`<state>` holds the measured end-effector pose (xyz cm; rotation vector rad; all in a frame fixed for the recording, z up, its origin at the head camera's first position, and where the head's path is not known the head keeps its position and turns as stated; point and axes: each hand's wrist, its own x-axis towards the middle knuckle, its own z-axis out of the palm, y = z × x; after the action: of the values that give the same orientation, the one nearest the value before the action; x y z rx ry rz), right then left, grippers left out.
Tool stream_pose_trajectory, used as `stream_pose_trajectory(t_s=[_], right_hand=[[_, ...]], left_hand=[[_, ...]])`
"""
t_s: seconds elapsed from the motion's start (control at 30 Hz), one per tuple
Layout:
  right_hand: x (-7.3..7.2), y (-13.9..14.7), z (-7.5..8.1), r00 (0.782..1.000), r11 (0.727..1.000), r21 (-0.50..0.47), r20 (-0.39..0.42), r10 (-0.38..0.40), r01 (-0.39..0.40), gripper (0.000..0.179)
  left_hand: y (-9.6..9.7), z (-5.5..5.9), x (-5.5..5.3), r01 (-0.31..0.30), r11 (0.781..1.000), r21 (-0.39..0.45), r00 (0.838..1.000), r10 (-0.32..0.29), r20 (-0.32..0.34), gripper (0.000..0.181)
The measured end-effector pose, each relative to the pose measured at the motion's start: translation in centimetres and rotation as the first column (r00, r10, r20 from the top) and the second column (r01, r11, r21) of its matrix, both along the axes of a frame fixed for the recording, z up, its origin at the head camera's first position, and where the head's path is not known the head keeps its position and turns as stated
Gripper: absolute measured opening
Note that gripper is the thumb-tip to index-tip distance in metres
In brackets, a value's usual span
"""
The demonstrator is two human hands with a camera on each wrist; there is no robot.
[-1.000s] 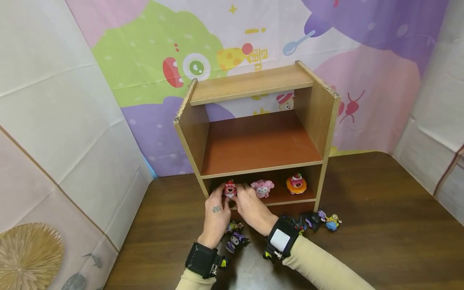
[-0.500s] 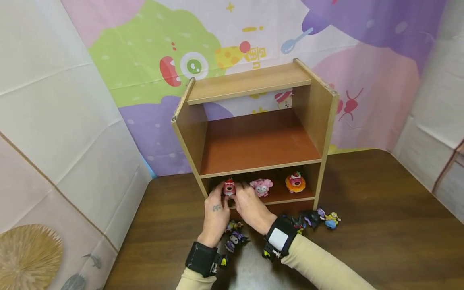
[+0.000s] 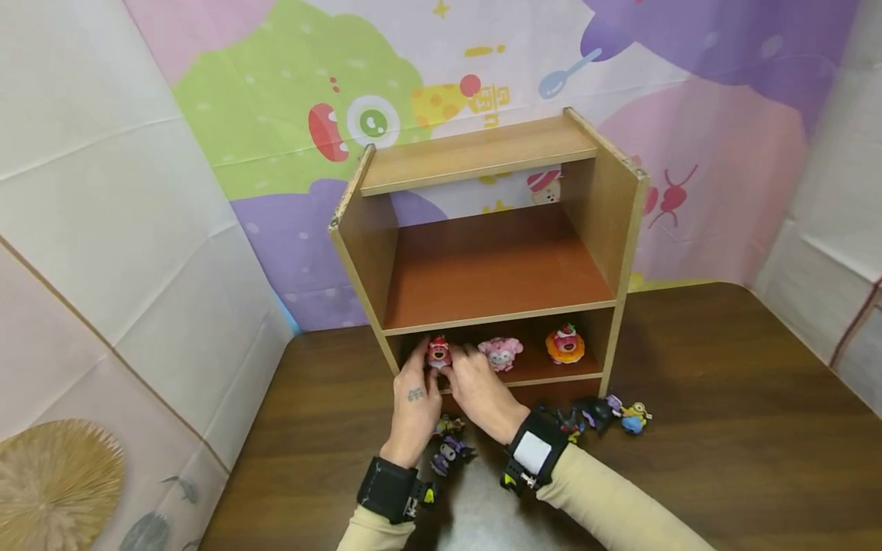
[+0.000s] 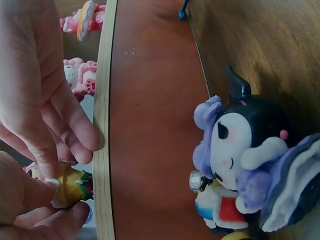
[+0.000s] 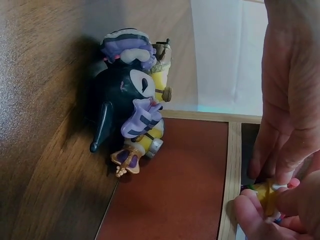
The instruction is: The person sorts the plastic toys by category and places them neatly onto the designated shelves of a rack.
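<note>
Sheeting, pale and creased, rises at the far left, and beside it a cartoon backdrop hangs behind the shelf. From where I stand, the left hand comes up at the shelf's left end, thumb and finger pinching the red toy from its left. That toy is upright in the lower bay, its base at the front edge; whether it bears its own weight or is held up I cannot tell. Two hands on so small a piece suggest care over its balance or its facing, since the face looks straight out.

Below, on the table, the purple toy lies on its side with the yellow toy just beside it, both near the shelf's foot, probably for easy reach. Next along, the right hand pinches the red toy from the other side, its fingers curled.

Past those knuckles sits the pink toy, then, well apart, the ring toy toward the shelf's right side. Both face outward, and the gaps look meant to keep neighbours from crowding. On the table at right, dark toys huddle near the shelf's foot, with the minion at their outer end; that jumble looks casual rather than ordered.
</note>
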<state>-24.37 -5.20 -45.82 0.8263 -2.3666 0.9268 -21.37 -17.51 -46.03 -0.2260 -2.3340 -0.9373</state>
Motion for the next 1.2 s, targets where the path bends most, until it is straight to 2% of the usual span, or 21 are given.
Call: stream_pose_trajectory(t_s=[0.3, 0.43, 0.6, 0.77, 0.93, 1.2], right_hand=[[0.1, 0.7, -0.1, 1.0, 0.999, -0.032, 0.015, 0.025, -0.025, 0.019], [0.3, 0.8, 0.0, 1.0, 0.998, -0.053, 0.01, 0.029, -0.028, 0.022], [0.8, 0.8, 0.2, 0.999, 0.999, -0.049, 0.028, 0.018, -0.017, 0.025], [1.8, 1.1, -0.1, 0.999, 1.0, -0.025, 0.051, 0.005, -0.004, 0.027], [2.5, 1.7, -0.5, 0.997, 0.999, -0.038, 0.08, 0.011, -0.008, 0.034], [3.2, 2.9, -0.8, 0.992, 0.999, -0.041, 0.12, 0.039, -0.034, 0.036]], left_hand=[[0.5, -0.6, 0.0, -0.005, 1.0, -0.005, 0.999, 0.005, -0.035, 0.057], [0.8, -0.4, 0.1, -0.011, 1.0, -0.003, 1.0, 0.011, -0.024, 0.058], [0.5, 0.1, 0.7, -0.018, 1.0, -0.005, 1.0, 0.018, 0.009, 0.057], [0.3, 0.2, 1.7, -0.039, 0.999, -0.006, 0.999, 0.039, 0.028, 0.048], [0.1, 0.3, 2.2, -0.057, 0.998, 0.026, 0.998, 0.056, 0.038, 0.046], [0.2, -0.4, 2.6, -0.059, 0.997, 0.04, 0.998, 0.059, 0.019, 0.041]])
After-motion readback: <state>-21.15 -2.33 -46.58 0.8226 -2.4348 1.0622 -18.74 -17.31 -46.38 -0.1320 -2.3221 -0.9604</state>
